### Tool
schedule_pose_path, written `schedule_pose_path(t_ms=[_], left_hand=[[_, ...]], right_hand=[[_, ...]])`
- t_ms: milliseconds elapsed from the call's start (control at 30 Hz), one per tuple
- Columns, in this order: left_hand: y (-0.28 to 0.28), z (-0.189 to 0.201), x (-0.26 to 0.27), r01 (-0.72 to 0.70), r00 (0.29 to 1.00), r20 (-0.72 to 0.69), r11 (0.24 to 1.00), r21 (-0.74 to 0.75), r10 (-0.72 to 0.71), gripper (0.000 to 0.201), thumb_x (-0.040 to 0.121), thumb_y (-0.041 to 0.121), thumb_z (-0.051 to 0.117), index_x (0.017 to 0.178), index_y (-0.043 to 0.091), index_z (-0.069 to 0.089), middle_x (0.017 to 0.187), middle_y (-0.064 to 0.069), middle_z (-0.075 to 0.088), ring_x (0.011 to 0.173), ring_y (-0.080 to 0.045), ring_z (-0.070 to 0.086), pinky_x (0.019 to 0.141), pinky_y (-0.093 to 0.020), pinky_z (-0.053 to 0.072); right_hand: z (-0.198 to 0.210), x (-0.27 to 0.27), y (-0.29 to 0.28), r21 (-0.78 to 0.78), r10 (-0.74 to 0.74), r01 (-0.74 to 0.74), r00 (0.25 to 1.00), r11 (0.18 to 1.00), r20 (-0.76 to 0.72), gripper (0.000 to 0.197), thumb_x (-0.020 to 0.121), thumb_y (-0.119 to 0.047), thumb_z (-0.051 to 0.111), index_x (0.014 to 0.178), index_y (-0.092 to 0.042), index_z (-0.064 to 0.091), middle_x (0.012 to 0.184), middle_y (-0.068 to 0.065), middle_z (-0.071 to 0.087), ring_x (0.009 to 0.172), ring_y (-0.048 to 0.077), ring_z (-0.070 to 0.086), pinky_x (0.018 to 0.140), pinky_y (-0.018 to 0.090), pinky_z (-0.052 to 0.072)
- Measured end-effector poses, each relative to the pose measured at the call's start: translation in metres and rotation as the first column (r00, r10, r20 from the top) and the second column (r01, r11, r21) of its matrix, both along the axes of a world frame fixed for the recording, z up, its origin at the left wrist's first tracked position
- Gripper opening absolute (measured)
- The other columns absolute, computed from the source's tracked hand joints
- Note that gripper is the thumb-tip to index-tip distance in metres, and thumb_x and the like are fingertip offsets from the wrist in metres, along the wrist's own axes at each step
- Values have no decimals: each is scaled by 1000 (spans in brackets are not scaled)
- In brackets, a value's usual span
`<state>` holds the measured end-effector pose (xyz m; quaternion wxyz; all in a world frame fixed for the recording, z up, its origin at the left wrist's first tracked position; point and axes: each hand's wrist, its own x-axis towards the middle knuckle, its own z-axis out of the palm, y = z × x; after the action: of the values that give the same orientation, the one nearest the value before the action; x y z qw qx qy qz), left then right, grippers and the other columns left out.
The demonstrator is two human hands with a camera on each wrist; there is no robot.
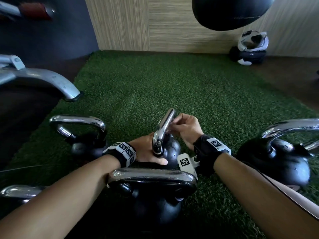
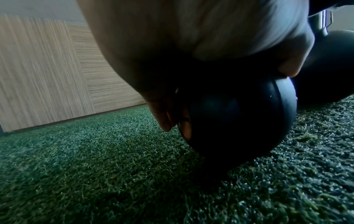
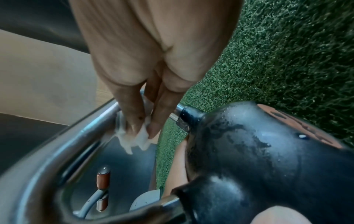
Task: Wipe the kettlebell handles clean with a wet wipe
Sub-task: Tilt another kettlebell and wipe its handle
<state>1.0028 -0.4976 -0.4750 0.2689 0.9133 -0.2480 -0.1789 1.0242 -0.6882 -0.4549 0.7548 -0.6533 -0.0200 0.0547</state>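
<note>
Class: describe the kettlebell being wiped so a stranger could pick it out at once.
Find the green turf, where several chrome-handled kettlebells stand. Go to the middle kettlebell, between the two wrists. Only this one is touched: the left hand steadies its ball while the right hand presses a wipe to its handle.

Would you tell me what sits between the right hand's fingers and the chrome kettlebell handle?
A crumpled white wet wipe, pinched by the right hand against the handle; the right wrist view shows it.

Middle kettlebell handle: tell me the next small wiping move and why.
Probably slide the wet wipe further along the chrome handle. The right hand pinches it against one short stretch only, while the left hand steadies the black bell.
</note>
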Motion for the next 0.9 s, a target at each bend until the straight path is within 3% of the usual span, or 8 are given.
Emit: schedule_pose_path(t_ms=[133,267,400,533,633,767,833,900], left_hand=[[3,-8,0,-28,999,29,998,-51,30,41,77,35,89,75,38,48,81,17,53,80,26,53,73,3,32],[2,-8,1,-18,999,25,998,-57,20,41,78,33,89,67,51,54,76,16,50,74,25,53,69,4,32],[0,-6,-2,-13,1000,-18,995,-96,12,42,78,34,89,76,62,58,72,15,54,70,17,55,78,-9,41],[-2,-3,-5,-22,999,-37,990,-142,17,39,76,26,91,80,52,62,83,40,63,74,18,58,76,-5,41],[-4,-1,-4,-5,1000,-17,988,-156,2,38,77,16,90,75,33,55,81,44,62,72,19,58,75,-2,40],[-5,1,-5,49,999,25,988,-144,-46,45,80,14,87,69,35,49,74,43,60,69,18,57,71,0,37],[-4,2,-5,45,999,13,989,-143,-43,44,79,14,88,70,34,49,72,42,60,67,17,57,70,0,39],[-4,4,-5,31,1000,6,989,-142,-30,44,78,17,89,72,36,49,72,41,60,67,19,57,69,-2,38]], right_hand=[[0,-5,-2,-64,-1,8,994,998,112,31,81,13,76,74,-7,53,95,21,78,86,32,78,76,44,64],[-4,0,-1,-167,-187,212,970,963,152,33,75,-5,87,71,-18,56,84,16,75,73,29,69,77,57,62],[-3,5,5,-286,-300,355,929,890,218,35,77,-3,83,69,-21,55,67,-2,60,61,14,52,62,43,56],[-4,9,9,-370,-316,365,930,855,187,28,79,-7,82,75,-18,56,79,6,72,66,23,72,68,45,65],[-1,12,14,-475,-308,359,933,803,184,21,79,-4,75,78,-16,58,84,5,71,71,21,69,59,28,58],[3,18,13,-519,-285,360,933,775,222,22,83,1,68,78,-17,55,78,-3,62,65,10,54,45,8,38],[1,16,13,-548,-235,308,951,778,200,25,82,-5,76,80,-17,55,80,-3,61,64,11,56,47,12,45],[-3,12,14,-561,-214,253,967,788,137,28,78,-9,82,85,-16,56,87,2,65,70,19,67,58,30,61]])
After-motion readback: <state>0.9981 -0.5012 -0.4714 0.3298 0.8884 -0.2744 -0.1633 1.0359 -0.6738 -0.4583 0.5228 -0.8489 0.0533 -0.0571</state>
